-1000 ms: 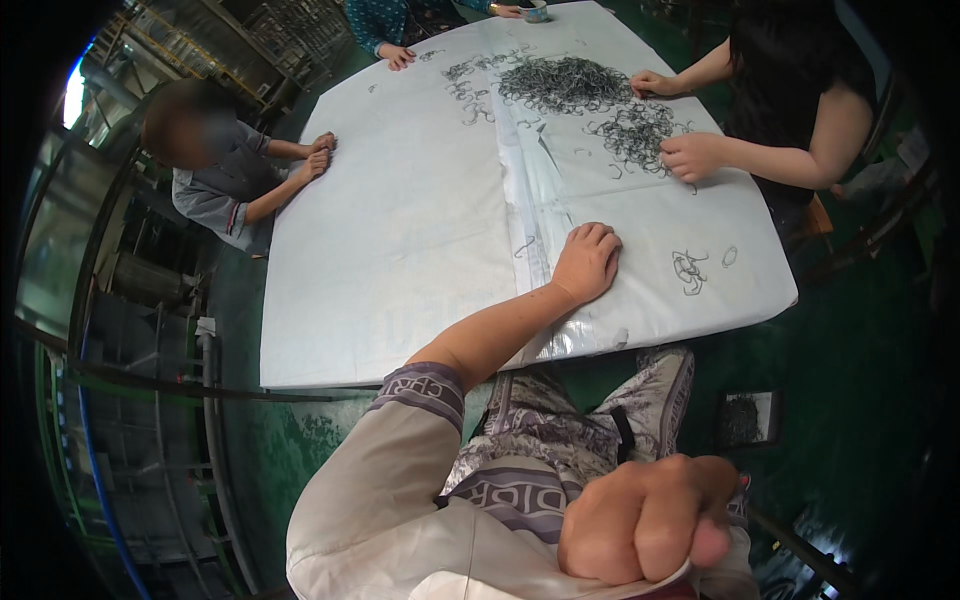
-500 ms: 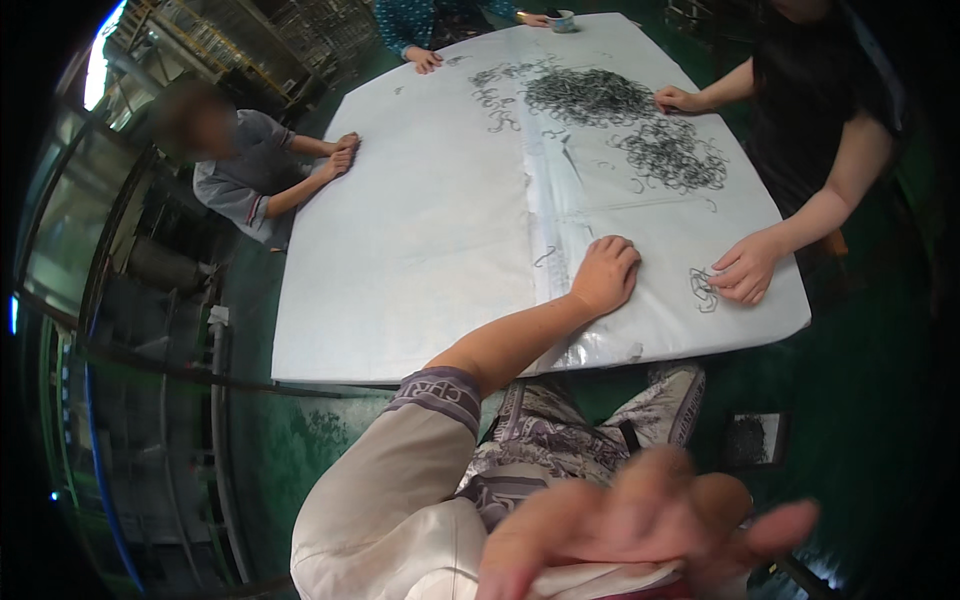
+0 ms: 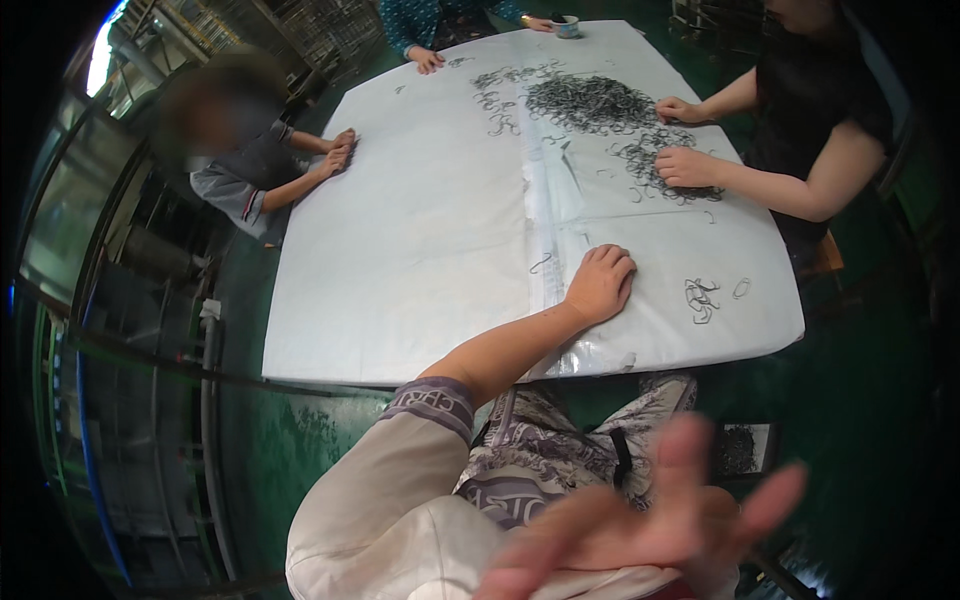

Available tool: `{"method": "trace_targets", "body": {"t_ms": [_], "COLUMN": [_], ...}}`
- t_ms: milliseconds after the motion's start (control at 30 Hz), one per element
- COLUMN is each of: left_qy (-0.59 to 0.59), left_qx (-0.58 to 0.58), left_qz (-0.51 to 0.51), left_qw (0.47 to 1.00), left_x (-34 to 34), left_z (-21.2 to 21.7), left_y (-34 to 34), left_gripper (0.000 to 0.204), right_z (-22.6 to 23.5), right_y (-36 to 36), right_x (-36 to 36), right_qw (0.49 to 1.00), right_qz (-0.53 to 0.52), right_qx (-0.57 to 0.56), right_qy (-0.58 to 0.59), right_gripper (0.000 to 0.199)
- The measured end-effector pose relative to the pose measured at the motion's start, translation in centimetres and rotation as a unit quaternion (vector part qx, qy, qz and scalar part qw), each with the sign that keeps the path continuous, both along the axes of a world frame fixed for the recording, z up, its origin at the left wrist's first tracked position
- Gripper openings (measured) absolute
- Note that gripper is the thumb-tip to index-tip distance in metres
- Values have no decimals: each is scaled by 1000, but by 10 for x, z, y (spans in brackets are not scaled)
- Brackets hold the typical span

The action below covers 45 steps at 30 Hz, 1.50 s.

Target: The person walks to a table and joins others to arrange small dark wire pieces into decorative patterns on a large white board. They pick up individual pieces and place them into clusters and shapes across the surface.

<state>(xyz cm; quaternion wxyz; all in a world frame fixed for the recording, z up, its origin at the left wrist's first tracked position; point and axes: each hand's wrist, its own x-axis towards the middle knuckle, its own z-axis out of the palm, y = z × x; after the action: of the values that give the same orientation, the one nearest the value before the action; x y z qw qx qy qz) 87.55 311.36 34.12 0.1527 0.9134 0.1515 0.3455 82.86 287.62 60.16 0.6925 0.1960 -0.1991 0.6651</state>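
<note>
My left hand point(image 3: 603, 282) rests back-up on the white-covered table point(image 3: 400, 270) near its front edge, fingers curled under; whatever they hold, if anything, is hidden. Close to the camera, my right hand point(image 3: 665, 525) is raised over my lap, blurred, its fingers spread and nothing visible in them. A thin dark curved piece point(image 3: 541, 263) lies left of my left hand. To its right are a small cluster of similar thin dark loops point(image 3: 702, 301) and one lone loop point(image 3: 741, 288). Farther back spreads a large heap of these dark curved pieces point(image 3: 590, 102).
At the right, a co-worker in black has both hands point(image 3: 690, 168) at the pile. Another person's hands point(image 3: 338, 152) rest on the left edge. A third person, at the far side, touches a small cup point(image 3: 566, 27). A tray of dark bits point(image 3: 745, 448) sits low at right.
The co-worker's near hand has left the small cluster and moved back to the pile; a lone loop now lies beside the cluster. My right hand's fingers have lifted and spread; my left stays put.
</note>
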Motion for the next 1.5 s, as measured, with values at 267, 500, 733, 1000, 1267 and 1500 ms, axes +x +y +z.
{"method": "trace_targets", "body": {"t_ms": [267,500,733,1000,1267,1500], "left_qy": [11,-13,15,18,12,47], "left_qx": [-3,-12,7,7,-127,-85], "left_qz": [11,-7,-5,-2,-55,-203], "left_qw": [1000,1000,1000,1000,990,974], "left_x": [-2,6,7,6,54,80], "left_z": [-3,-4,-1,-4,5,8], "left_y": [3,1,-1,2,-27,-44], "left_gripper": [16,17,19,19,29,25], "right_z": [-78,-206,-294,-276,-275,-267], "right_y": [39,35,11,58,62,63], "right_x": [36,148,257,259,256,253], "right_qw": [915,640,369,-27,-79,-113], "right_qz": [-38,-509,-655,-565,-535,-449], "right_qx": [-234,-463,-575,-577,-533,-520], "right_qy": [-326,-343,-323,-589,-651,-717], "right_gripper": [47,17,14,25,37,55]}}
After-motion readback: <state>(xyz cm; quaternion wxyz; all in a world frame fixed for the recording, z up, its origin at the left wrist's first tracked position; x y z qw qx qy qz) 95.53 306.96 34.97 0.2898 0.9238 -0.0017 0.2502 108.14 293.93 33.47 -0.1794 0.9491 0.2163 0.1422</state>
